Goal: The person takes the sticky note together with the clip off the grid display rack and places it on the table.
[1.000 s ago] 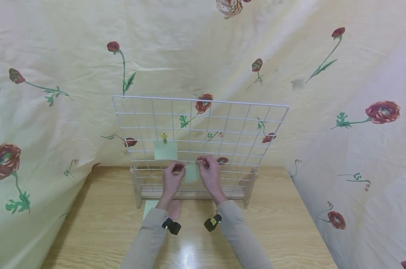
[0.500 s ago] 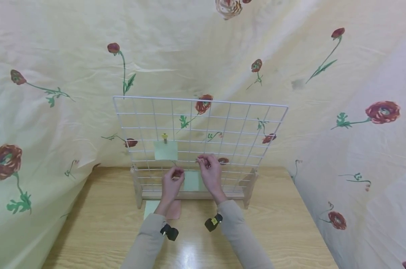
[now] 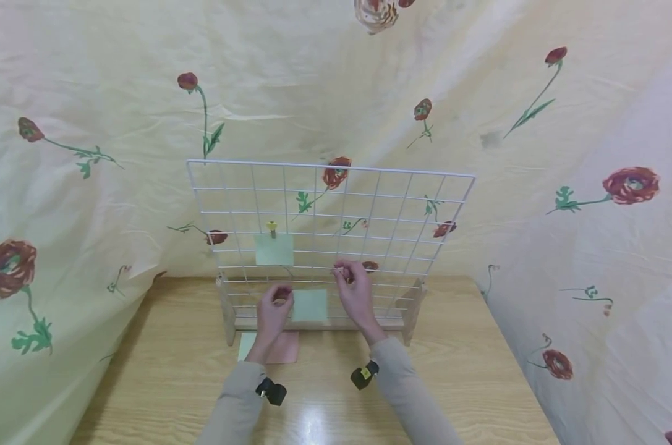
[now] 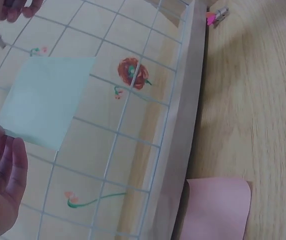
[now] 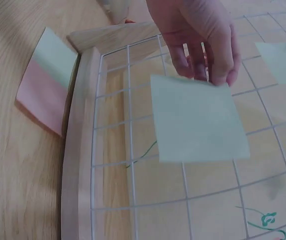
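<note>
Two hands are up at the white wire grid. Left hand pinches the corner of a green paper square against the grid's low part. Right hand pinches a tiny clip just above it.
</note>
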`<action>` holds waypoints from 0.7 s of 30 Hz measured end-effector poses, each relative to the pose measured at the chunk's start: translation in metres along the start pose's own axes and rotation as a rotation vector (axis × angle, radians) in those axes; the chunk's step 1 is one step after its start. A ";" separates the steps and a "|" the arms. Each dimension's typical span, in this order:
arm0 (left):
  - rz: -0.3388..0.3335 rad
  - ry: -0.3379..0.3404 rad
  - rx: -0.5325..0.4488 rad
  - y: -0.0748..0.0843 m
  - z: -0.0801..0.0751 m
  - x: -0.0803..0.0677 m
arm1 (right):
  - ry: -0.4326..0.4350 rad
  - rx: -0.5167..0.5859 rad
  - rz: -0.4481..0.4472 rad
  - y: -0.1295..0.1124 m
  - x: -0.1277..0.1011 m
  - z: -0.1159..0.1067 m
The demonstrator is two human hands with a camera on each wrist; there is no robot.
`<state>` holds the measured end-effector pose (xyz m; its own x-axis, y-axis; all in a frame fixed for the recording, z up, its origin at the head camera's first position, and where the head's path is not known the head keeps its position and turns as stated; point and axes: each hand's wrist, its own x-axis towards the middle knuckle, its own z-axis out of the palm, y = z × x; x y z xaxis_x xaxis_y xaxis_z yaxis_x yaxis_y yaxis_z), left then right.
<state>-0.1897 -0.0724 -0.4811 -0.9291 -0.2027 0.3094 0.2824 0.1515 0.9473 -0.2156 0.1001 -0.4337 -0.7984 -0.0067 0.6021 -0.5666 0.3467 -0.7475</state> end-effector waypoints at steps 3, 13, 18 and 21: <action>-0.009 0.008 0.004 -0.001 -0.004 -0.002 | -0.001 0.004 -0.032 0.002 -0.002 -0.003; 0.006 0.034 0.045 -0.011 -0.019 -0.009 | -0.016 -0.014 -0.061 0.014 -0.017 -0.012; 0.022 0.051 0.057 -0.013 -0.025 -0.014 | -0.028 -0.017 -0.074 0.022 -0.026 -0.016; 0.001 0.046 0.053 -0.013 -0.027 -0.017 | -0.031 -0.017 -0.076 0.028 -0.032 -0.019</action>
<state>-0.1712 -0.0975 -0.4959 -0.9165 -0.2470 0.3148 0.2689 0.2024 0.9417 -0.2025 0.1279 -0.4686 -0.7594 -0.0621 0.6476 -0.6222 0.3603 -0.6950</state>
